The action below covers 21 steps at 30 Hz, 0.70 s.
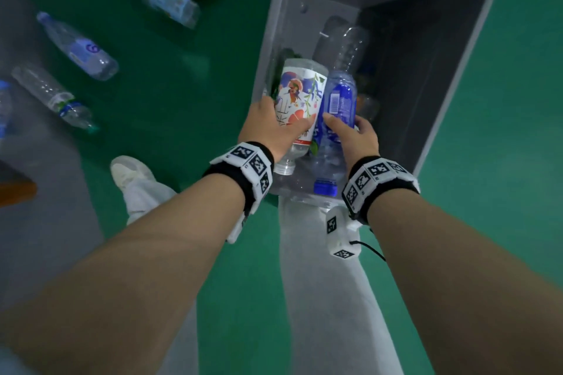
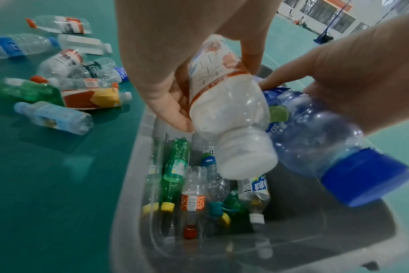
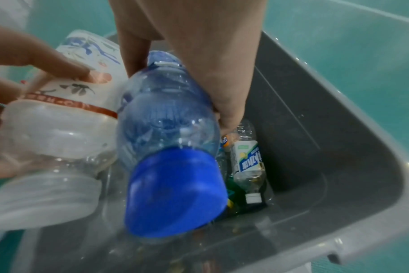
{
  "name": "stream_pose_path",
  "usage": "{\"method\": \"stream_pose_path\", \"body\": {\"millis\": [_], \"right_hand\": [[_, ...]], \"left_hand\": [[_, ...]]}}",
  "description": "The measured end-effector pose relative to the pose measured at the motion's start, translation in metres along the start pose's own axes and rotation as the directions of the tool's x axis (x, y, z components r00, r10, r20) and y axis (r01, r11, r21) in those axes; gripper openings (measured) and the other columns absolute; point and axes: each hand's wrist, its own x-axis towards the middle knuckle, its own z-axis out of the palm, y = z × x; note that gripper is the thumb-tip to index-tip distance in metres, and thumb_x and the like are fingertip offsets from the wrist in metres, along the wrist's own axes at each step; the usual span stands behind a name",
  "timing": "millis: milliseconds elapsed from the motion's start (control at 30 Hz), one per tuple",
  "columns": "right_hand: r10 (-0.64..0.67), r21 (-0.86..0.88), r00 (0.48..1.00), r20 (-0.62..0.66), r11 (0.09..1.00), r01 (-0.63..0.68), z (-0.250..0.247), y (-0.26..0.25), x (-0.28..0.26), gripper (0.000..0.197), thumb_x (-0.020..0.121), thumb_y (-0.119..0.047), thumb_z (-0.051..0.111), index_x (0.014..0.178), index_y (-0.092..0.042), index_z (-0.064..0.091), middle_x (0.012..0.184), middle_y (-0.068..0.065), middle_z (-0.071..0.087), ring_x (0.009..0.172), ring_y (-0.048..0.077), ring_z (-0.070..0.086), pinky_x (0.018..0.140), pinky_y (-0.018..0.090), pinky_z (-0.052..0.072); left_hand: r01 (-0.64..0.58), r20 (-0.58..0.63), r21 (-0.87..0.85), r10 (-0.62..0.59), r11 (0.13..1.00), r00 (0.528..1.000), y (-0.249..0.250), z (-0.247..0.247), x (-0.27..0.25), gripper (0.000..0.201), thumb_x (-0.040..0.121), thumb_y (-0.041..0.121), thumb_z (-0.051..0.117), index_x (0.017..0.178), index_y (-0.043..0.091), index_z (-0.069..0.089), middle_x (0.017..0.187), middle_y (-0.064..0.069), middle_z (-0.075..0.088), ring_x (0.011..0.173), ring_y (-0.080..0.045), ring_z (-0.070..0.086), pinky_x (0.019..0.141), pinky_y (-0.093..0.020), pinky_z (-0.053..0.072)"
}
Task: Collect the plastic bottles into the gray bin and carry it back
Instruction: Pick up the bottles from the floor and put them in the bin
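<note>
I hold my left hand (image 1: 269, 128) round the floral bottle (image 1: 300, 91), right hand (image 1: 356, 137) round the blue bottle (image 1: 339, 100), both probably over the gray bin (image 1: 451, 39) for dropping.

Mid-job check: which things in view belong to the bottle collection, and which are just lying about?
Job:
gray bin
floral-label bottle, in left hand
blue-capped bottle, in right hand
loose floor bottles

Lying about:
orange object at the left edge

Head view: high, facing steeply down along both forearms onto gray bin (image 1: 457, 49) and green floor (image 1: 182, 76). Left wrist, right wrist views: very close, looking past the fingers into the bin. All three share its interior.
</note>
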Motion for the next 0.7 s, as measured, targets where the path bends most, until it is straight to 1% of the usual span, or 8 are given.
{"method": "stream_pose_path", "body": {"millis": [67, 133, 233, 267, 333, 433, 500, 700], "right_hand": [[-0.01, 0.007, 0.999, -0.046, 1.0, 0.01, -0.007, 0.005, 0.013, 0.07, 0.068, -0.039, 0.083, 0.128, -0.017, 0.054, 0.111, 0.0, 0.069, 0.096, 0.017, 0.069, 0.09, 0.038, 0.056], [-0.024, -0.001, 0.996, -0.081, 1.0, 0.024, -0.011, 0.009, 0.032, 0.072, 0.068, -0.036, 0.083, 0.13, -0.017, 0.052, 0.111, -0.002, 0.068, 0.097, 0.015, 0.068, 0.091, 0.038, 0.055], [-0.012, -0.016, 0.998, -0.067, 1.0, 0.011, -0.008, 0.014, 0.061, 0.072, 0.071, -0.031, 0.082, 0.133, -0.016, 0.049, 0.112, -0.003, 0.066, 0.098, 0.013, 0.066, 0.092, 0.034, 0.054], [-0.004, -0.039, 0.998, -0.056, 0.999, 0.002, -0.005, 0.015, 0.07, 0.071, 0.072, -0.03, 0.081, 0.134, -0.015, 0.049, 0.111, -0.004, 0.065, 0.097, 0.013, 0.065, 0.091, 0.031, 0.053], [0.004, -0.097, 0.999, -0.046, 0.995, -0.009, -0.001, 0.019, 0.091, 0.07, 0.073, -0.029, 0.08, 0.134, -0.015, 0.048, 0.109, -0.004, 0.063, 0.097, 0.013, 0.063, 0.09, 0.028, 0.05], [0.024, -0.172, 0.999, -0.023, 0.985, -0.028, 0.009, 0.029, 0.117, 0.067, 0.074, -0.028, 0.078, 0.132, -0.015, 0.048, 0.105, -0.005, 0.061, 0.094, 0.014, 0.06, 0.086, 0.027, 0.049], [0.052, -0.215, 0.998, -0.026, 0.975, -0.056, 0.016, 0.036, 0.129, 0.063, 0.075, -0.029, 0.077, 0.129, -0.015, 0.048, 0.108, -0.002, 0.063, 0.094, 0.017, 0.062, 0.081, 0.027, 0.049], [0.037, -0.326, 0.991, -0.132, 0.942, -0.079, 0.03, 0.056, 0.144, 0.065, 0.076, -0.034, 0.075, 0.127, -0.011, 0.044, 0.12, 0.008, 0.063, 0.107, 0.026, 0.062, 0.076, 0.027, 0.045]], "left_hand": [[0.013, 0.0, 0.05, -0.013, 0.999, 1.0, 0.006, 0.017, 0.01, 0.081, 0.057, 0.074, 0.061, 0.113, 0.017, 0.052, 0.108, -0.002, 0.06, 0.094, -0.021, 0.063, 0.081, -0.04, 0.056], [0.046, -0.012, 0.095, -0.045, 0.994, 0.999, 0.012, 0.034, 0.026, 0.077, 0.064, 0.067, 0.065, 0.118, 0.014, 0.052, 0.113, -0.005, 0.059, 0.1, -0.024, 0.062, 0.085, -0.041, 0.054], [0.115, -0.037, 0.133, -0.111, 0.984, 0.993, 0.009, 0.056, 0.054, 0.074, 0.073, 0.057, 0.068, 0.127, 0.011, 0.047, 0.123, -0.009, 0.054, 0.109, -0.027, 0.058, 0.091, -0.035, 0.049], [0.136, -0.043, 0.146, -0.131, 0.98, 0.99, 0.007, 0.062, 0.063, 0.073, 0.076, 0.054, 0.067, 0.13, 0.01, 0.045, 0.126, -0.01, 0.051, 0.112, -0.027, 0.055, 0.09, -0.031, 0.046], [0.169, -0.052, 0.18, -0.162, 0.969, 0.985, 0.002, 0.076, 0.079, 0.072, 0.081, 0.049, 0.066, 0.134, 0.008, 0.04, 0.132, -0.012, 0.045, 0.117, -0.028, 0.051, 0.089, -0.032, 0.042], [0.197, -0.053, 0.235, -0.19, 0.952, 0.98, -0.007, 0.091, 0.099, 0.074, 0.082, 0.049, 0.065, 0.136, 0.008, 0.037, 0.135, -0.014, 0.042, 0.121, -0.029, 0.049, 0.094, -0.034, 0.041], [0.211, -0.051, 0.246, -0.205, 0.946, 0.978, -0.015, 0.1, 0.109, 0.075, 0.08, 0.049, 0.067, 0.136, 0.009, 0.038, 0.134, -0.013, 0.043, 0.12, -0.029, 0.049, 0.094, -0.035, 0.042], [0.237, -0.053, 0.262, -0.232, 0.935, 0.971, -0.033, 0.116, 0.126, 0.076, 0.076, 0.045, 0.073, 0.133, 0.01, 0.039, 0.132, -0.013, 0.045, 0.119, -0.029, 0.05, 0.094, -0.035, 0.043]]}}
